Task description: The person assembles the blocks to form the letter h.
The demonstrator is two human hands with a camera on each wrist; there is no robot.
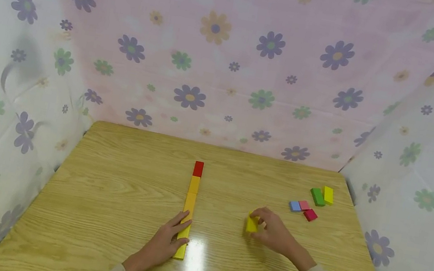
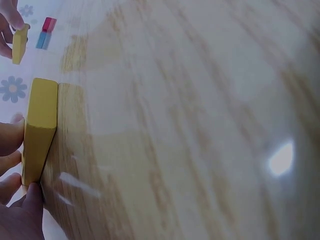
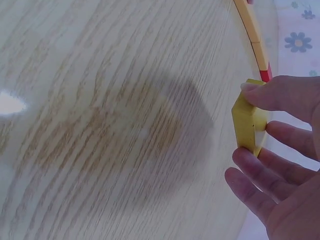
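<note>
Head view: the left hand [image 1: 160, 244] lies across the near part of a straight row of blocks [image 1: 191, 199], fingers extended and resting on it rather than gripping. Well to its right, the right hand [image 1: 276, 233] pinches a yellow block [image 1: 252, 224] between thumb and fingertips, seemingly clear of the table [image 1: 110, 194]. Farther right lie 5 loose blocks: green [image 1: 318, 197], yellow [image 1: 328, 195], blue [image 1: 295, 206], pink [image 1: 304, 205] and dark red [image 1: 310, 215].

A sideways push from the left hand could bend the row, and a knock at its near end could open a seam. The fingertip hold looks light, so the yellow block might twist or slip.

The left hand covers some seams, so I cannot count the row. The left wrist view cuts off that hand's fingers; the right wrist view crops the row.
</note>
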